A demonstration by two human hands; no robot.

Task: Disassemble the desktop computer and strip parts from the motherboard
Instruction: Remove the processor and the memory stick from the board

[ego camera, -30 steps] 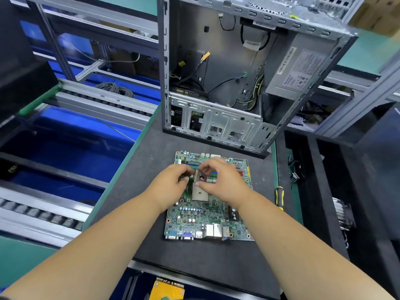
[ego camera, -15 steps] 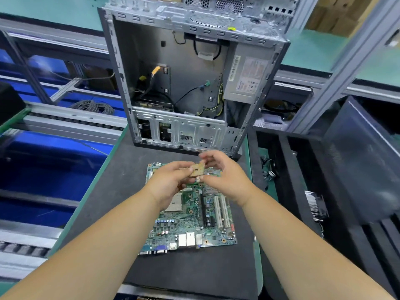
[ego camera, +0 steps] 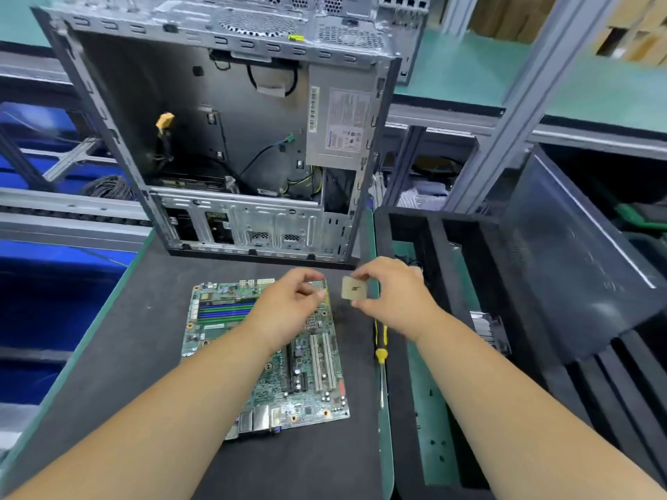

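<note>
A dark mat covers the table in the middle of the frame, with blue bins at the left and black trays at the right. The open computer case stands upright at the top, power supply inside its upper right. The motherboard lies flat on the mat below it. My right hand pinches the square processor chip between thumb and fingertips, held above the board's upper right corner. My left hand hovers over the board, its grip loosely curled and holding nothing. A yellow-and-black screwdriver lies just right of the board.
</note>
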